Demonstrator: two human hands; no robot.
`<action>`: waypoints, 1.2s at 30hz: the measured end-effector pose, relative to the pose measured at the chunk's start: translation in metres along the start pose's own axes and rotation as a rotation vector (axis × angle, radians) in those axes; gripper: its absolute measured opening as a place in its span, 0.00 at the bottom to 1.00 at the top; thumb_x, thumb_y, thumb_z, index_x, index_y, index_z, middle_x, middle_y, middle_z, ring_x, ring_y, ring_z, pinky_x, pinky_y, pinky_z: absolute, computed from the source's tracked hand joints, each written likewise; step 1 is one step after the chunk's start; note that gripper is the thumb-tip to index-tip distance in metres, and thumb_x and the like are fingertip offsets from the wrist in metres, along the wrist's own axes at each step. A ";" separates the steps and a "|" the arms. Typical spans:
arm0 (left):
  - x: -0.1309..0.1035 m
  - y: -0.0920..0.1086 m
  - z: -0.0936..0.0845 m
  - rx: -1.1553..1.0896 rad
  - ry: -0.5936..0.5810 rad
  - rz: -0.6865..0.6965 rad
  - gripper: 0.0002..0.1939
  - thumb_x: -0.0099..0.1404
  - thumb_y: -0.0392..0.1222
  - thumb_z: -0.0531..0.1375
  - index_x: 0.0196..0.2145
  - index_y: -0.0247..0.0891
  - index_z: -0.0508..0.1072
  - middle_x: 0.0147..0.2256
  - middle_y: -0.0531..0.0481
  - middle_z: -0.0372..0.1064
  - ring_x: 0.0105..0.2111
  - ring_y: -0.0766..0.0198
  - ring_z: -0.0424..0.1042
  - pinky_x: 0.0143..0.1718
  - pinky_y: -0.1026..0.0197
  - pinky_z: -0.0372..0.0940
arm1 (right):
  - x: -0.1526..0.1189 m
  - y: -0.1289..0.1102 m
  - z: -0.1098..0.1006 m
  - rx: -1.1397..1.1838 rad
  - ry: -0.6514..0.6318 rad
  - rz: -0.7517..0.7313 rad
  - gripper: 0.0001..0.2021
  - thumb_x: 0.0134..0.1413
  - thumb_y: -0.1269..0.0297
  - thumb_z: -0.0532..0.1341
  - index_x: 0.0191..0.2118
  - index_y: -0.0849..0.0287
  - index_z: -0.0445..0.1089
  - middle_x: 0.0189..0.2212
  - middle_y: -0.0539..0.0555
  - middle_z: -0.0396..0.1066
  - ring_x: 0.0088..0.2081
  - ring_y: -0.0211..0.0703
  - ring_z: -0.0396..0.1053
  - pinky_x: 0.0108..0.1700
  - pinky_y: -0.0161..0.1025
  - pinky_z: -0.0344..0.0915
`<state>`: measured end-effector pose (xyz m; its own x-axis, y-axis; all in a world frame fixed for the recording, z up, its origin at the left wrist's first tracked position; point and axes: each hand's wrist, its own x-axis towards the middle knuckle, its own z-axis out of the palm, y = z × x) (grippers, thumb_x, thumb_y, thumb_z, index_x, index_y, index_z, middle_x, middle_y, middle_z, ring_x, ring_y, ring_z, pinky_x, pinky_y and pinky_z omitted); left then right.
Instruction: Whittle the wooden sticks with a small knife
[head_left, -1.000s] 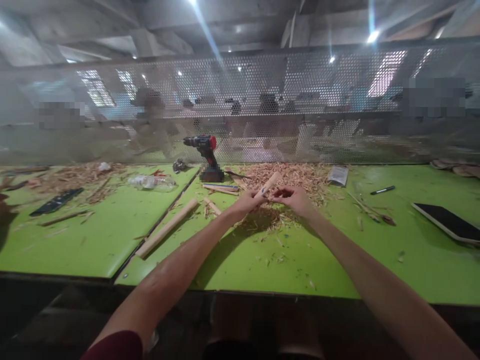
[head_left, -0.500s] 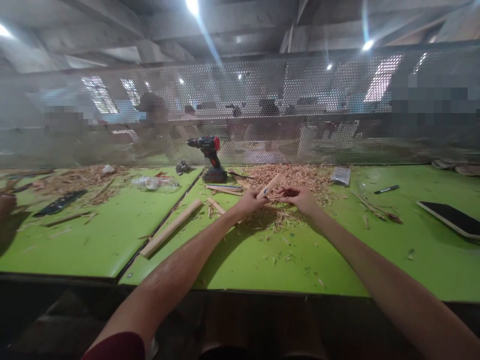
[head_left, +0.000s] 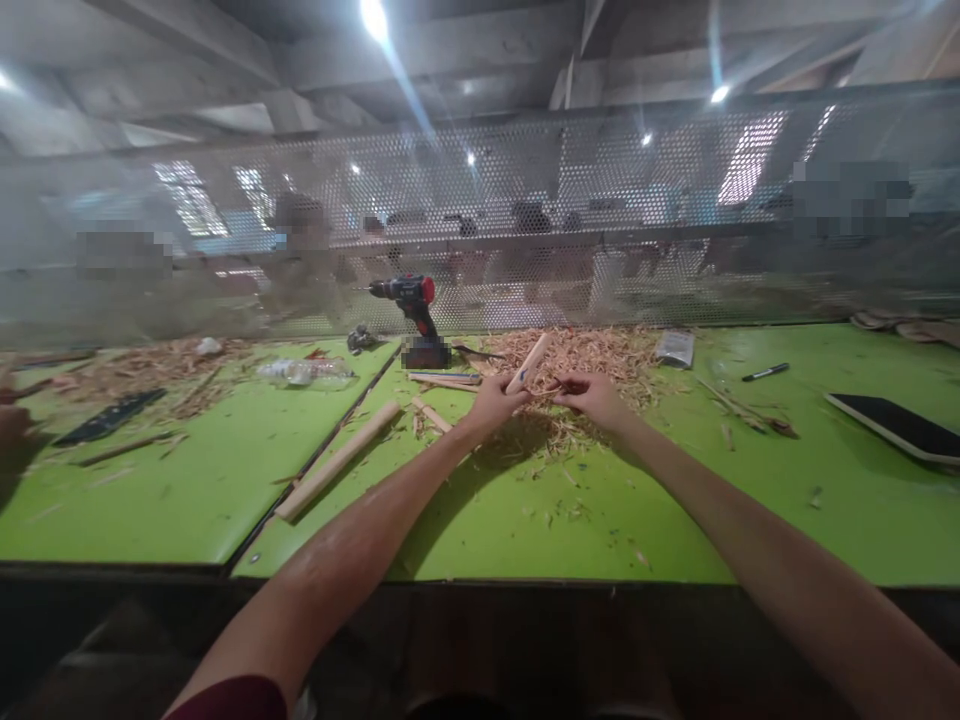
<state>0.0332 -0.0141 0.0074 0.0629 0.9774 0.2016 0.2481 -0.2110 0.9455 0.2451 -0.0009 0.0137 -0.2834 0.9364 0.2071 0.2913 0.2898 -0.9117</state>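
Note:
My left hand (head_left: 495,404) is closed around a short pale wooden stick (head_left: 532,360) with a dark blue mark on its side. The stick points up and away, tilted to the right. Close by on the right, my right hand (head_left: 598,400) has thumb and fingers pinched together around something thin and brownish, too small to name. Its tip lies near the stick, but whether they touch I cannot tell. Beneath and behind both hands is a heap of curled wood shavings (head_left: 592,352) on the green table (head_left: 495,530).
A cordless drill (head_left: 420,318) stands upright behind my hands. To the left lie a thick wooden rod (head_left: 341,460) and a plastic bottle (head_left: 304,371). On the right are a pen (head_left: 765,371) and a tablet (head_left: 896,425). Another person's hand (head_left: 13,420) shows at the left edge.
The wooden stick in my left hand has tipped to a steeper angle. My right hand has stayed near it, still pinched. The whole view has shifted slightly.

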 end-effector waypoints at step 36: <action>-0.006 0.010 0.001 -0.021 0.010 0.005 0.06 0.55 0.39 0.66 0.24 0.37 0.73 0.19 0.58 0.61 0.22 0.69 0.57 0.26 0.65 0.51 | -0.004 -0.001 0.006 -0.010 0.010 0.064 0.15 0.52 0.49 0.76 0.36 0.55 0.81 0.22 0.50 0.67 0.25 0.40 0.57 0.29 0.41 0.54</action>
<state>0.0363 -0.0224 0.0152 0.0547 0.9765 0.2083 0.2277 -0.2153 0.9496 0.2400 -0.0065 0.0117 -0.2551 0.9548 0.1523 0.3179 0.2316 -0.9194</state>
